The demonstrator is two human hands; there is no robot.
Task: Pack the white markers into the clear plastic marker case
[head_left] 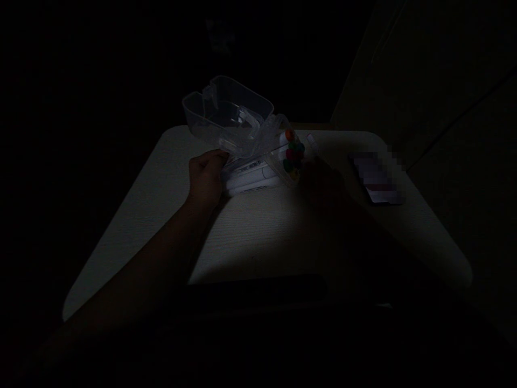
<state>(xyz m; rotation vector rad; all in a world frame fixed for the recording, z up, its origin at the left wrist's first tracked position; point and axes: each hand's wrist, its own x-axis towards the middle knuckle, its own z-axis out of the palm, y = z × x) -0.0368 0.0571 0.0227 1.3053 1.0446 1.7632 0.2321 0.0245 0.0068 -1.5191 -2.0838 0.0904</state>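
Observation:
A clear plastic case [228, 121] sits with its lid swung up at the far side of the small table. In it lie several white markers [252, 178] on their sides, their ends coloured orange, green, red and yellow [294, 153] and facing right. My left hand [205, 175] is closed on the left end of the case. My right hand [323, 180] is in deep shadow just right of the coloured ends, and its fingers are too dark to make out. A short white stick-like piece [312, 143] shows just beyond that hand; whether the hand touches it is unclear.
A phone [379, 180], partly blurred out, lies at the right side of the pale tabletop [250, 231]. Along the table's near edge runs a dark slot or strip [258, 291]. A thin cable [460, 121] crosses the dark background at right.

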